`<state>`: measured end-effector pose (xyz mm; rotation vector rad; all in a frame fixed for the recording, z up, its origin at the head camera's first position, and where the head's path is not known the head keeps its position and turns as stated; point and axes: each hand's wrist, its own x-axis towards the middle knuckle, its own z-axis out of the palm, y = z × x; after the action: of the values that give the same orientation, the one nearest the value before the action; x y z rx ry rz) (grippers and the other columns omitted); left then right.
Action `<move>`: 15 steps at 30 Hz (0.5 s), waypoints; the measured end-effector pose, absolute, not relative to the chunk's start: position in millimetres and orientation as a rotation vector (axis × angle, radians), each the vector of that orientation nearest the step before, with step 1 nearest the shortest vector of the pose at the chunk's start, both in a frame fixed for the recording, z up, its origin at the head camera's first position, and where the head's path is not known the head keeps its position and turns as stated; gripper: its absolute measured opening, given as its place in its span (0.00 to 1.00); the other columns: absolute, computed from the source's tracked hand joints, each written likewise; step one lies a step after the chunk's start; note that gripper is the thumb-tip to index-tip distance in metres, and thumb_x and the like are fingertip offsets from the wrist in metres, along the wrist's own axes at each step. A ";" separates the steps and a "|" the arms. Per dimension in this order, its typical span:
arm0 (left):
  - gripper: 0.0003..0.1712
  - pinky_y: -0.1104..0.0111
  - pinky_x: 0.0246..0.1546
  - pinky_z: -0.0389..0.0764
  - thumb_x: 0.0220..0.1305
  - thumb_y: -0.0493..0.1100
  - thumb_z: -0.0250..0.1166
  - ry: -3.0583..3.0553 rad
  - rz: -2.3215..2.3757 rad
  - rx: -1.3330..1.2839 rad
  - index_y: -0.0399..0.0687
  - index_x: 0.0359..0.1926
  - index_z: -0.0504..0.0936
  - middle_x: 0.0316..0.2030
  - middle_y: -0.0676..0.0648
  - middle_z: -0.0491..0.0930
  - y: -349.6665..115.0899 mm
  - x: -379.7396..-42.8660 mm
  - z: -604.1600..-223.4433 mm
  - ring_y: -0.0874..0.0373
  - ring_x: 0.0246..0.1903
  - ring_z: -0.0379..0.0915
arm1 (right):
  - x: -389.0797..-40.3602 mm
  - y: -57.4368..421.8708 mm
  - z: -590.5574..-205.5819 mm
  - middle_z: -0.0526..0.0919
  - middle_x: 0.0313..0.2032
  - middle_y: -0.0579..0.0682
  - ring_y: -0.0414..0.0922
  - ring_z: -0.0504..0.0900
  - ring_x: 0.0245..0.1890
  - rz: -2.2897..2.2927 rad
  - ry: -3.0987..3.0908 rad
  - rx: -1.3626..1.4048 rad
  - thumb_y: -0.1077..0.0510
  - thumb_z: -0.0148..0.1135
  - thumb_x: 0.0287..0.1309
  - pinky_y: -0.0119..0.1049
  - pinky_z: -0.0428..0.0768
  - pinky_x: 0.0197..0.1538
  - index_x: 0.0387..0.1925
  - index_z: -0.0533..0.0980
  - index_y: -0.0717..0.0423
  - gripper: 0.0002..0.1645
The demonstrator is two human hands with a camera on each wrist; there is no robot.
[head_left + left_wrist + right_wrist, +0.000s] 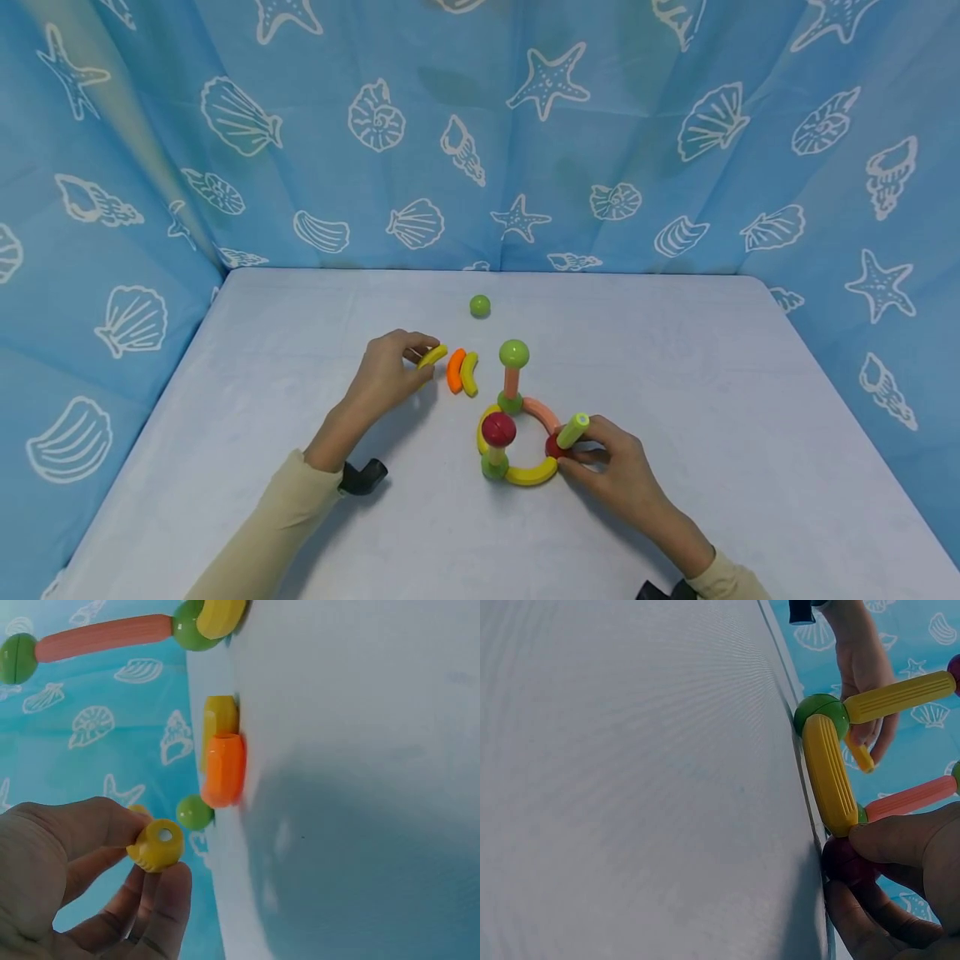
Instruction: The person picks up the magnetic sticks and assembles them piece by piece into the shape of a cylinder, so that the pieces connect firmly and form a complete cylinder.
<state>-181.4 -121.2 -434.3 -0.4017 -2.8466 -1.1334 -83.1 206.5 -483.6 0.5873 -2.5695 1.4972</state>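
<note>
My left hand (pixel 386 371) pinches a curved yellow stick (pixel 433 356) above the table; the left wrist view shows a round silvery spot on its end. With my right hand (pixel 618 471) I hold a dark red ball (pixel 555 446) at the right of a ring built from balls and curved sticks. A light green stick (pixel 573 430) slants up from that ball. Part of the ring are a curved yellow stick (pixel 531 475) and a pink one (pixel 542 413). Two other posts rise from it, topped by a green ball (pixel 514 353) and a red ball (pixel 498 429).
Between my left hand and the ring, an orange curved stick (pixel 455 371) and a yellow one (pixel 470 374) lie side by side. Farther back sits a loose green ball (pixel 480 306). A blue shell-print curtain (pixel 480 175) surrounds the white table (pixel 675 350).
</note>
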 end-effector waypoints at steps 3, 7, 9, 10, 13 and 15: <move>0.19 0.59 0.42 0.83 0.59 0.36 0.71 -2.820 -1.149 -0.403 0.46 0.52 0.86 0.42 0.46 0.82 -121.7 -177.3 -431.1 0.52 0.41 0.80 | -82.8 206.1 -482.2 0.81 0.42 0.44 0.45 0.85 0.43 1.497 -2.570 0.590 0.70 0.77 0.46 0.33 0.85 0.40 0.44 0.81 0.52 0.23; 0.19 0.60 0.42 0.83 0.59 0.36 0.72 -2.799 -1.193 -0.392 0.48 0.53 0.85 0.43 0.47 0.82 -121.3 -172.0 -426.5 0.52 0.42 0.79 | -82.7 205.7 -480.7 0.81 0.42 0.44 0.45 0.84 0.43 1.488 -2.568 0.596 0.70 0.77 0.46 0.32 0.85 0.39 0.44 0.82 0.52 0.23; 0.19 0.60 0.42 0.83 0.59 0.37 0.72 -2.791 -1.224 -0.381 0.48 0.52 0.85 0.43 0.47 0.82 -120.7 -169.3 -424.1 0.52 0.42 0.79 | -82.8 205.7 -480.6 0.81 0.42 0.44 0.45 0.84 0.43 1.482 -2.568 0.601 0.70 0.77 0.46 0.32 0.85 0.39 0.44 0.81 0.52 0.23; 0.19 0.61 0.42 0.83 0.59 0.37 0.72 -2.788 -1.239 -0.373 0.48 0.52 0.85 0.43 0.47 0.82 -120.3 -168.0 -423.0 0.52 0.42 0.79 | -82.8 205.7 -480.6 0.81 0.42 0.44 0.45 0.84 0.43 1.479 -2.567 0.602 0.70 0.77 0.46 0.33 0.85 0.39 0.44 0.81 0.52 0.23; 0.18 0.61 0.41 0.83 0.59 0.37 0.73 -2.778 -1.291 -0.347 0.48 0.51 0.85 0.42 0.48 0.81 -118.7 -164.4 -419.8 0.53 0.42 0.79 | -82.9 205.9 -480.8 0.81 0.42 0.44 0.45 0.84 0.43 1.475 -2.571 0.602 0.70 0.77 0.46 0.33 0.85 0.39 0.44 0.81 0.52 0.23; 0.18 0.62 0.40 0.83 0.58 0.38 0.73 -2.773 -1.330 -0.330 0.49 0.51 0.84 0.42 0.48 0.81 -117.6 -162.3 -418.2 0.53 0.42 0.78 | -82.8 206.0 -480.9 0.81 0.42 0.44 0.45 0.84 0.43 1.476 -2.572 0.600 0.71 0.77 0.46 0.33 0.85 0.39 0.44 0.81 0.52 0.23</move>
<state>-162.3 -117.6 -418.2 -0.3305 -2.7735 -1.3302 -82.8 206.0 -480.9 0.6004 -2.5721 1.4758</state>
